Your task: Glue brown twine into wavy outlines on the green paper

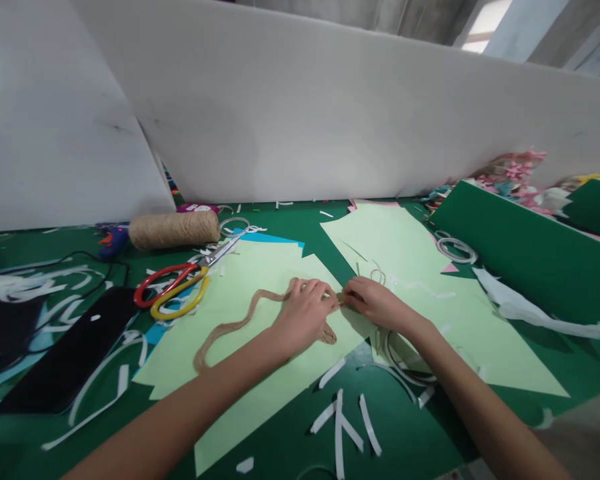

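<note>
A flat brown strip of jute twine (230, 327) lies in a curve on pale green paper (260, 407) and runs under my left hand (306, 308). My left hand is closed, its fingertips pressing the bunched twine on the paper. Just to its right, my right hand (377, 300) pinches at the twine's end, fingers drawn together. The fingertips of both hands nearly meet over a short stretch of twine. A looped end of the twine shows below my left fingers. What lies inside my right fingers is mostly hidden.
A twine roll (175, 230) lies at the back left by a blue tool (114, 241). Scissors (180, 287) with red and yellow handles rest open beside a black slab (75, 353). White paper strips (339, 433) are scattered in front. A green board (525, 253) stands right; a white panel (300, 113) rises behind.
</note>
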The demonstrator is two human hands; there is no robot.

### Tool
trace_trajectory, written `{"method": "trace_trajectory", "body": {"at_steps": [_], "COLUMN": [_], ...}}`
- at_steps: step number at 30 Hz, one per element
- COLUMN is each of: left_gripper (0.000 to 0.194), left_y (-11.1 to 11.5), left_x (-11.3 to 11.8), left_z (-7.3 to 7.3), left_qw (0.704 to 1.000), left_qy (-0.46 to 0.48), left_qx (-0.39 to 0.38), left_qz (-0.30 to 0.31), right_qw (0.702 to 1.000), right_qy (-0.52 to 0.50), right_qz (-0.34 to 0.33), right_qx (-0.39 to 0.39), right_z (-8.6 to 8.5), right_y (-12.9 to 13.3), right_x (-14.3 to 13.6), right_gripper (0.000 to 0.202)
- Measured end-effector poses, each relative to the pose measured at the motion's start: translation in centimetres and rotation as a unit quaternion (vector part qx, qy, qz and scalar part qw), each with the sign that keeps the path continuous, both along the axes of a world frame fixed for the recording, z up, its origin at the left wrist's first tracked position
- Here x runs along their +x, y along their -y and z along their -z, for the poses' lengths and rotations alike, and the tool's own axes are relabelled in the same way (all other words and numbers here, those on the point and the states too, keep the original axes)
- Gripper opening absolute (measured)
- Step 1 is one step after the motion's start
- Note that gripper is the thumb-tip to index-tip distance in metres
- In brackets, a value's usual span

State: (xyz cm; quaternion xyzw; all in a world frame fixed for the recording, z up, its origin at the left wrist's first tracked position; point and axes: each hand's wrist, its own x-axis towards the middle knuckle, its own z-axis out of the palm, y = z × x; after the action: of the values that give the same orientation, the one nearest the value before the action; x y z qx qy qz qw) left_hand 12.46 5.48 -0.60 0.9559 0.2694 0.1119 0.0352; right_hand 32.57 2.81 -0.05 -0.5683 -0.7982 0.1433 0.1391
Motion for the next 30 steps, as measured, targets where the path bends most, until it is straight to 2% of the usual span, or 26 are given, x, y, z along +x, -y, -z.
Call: {"method": "trace_trajectory", "body": {"at_steps": [4,9,14,18,24,27,30], "left_gripper": [0.026,0.026,0.027,0.029,0.015,0.016,0.019], "left_y": [0.2,0.5,0.5,0.5,0.5,0.4,0.5], "left_x": [-0.2,-0.5,-0.5,-0.4,-0.4,-0.5,-0.4], "left_z": [0.0,0.3,0.4,0.6,0.8,0.9,0.9], "left_qw": [1.000,0.999,0.999,0.996,0.993,0.994,0.994], "left_qy": [0.013,0.020,0.009,-0.006,-0.017,-0.019,-0.013], "left_qx": [0.008,0.037,0.053,0.091,0.112,0.105,0.104], "left_qz": [0.012,0.005,0.006,0.009,0.019,0.020,0.021], "right_qw": [0.999,0.999,0.998,0.989,0.955,0.943,0.943], "right_qy": [0.032,0.047,0.056,0.136,0.234,0.255,0.248], "right_qz": [0.003,-0.024,-0.036,-0.031,-0.057,-0.057,-0.042], "right_qx": [0.005,0.003,-0.007,0.053,0.173,0.208,0.219], "right_z": [-0.4,-1.9,-2.4,-2.5,-3.0,-3.1,-3.0], "right_y": [-0.2,-0.6,-2.2,-3.9,-6.3,-7.9,-9.6], "right_x": [0.4,1.5,1.7,0.1,-2.6,-3.2,-3.8], "right_gripper": [0.015,0.015,0.018,0.018,0.022,0.023,0.025]}}
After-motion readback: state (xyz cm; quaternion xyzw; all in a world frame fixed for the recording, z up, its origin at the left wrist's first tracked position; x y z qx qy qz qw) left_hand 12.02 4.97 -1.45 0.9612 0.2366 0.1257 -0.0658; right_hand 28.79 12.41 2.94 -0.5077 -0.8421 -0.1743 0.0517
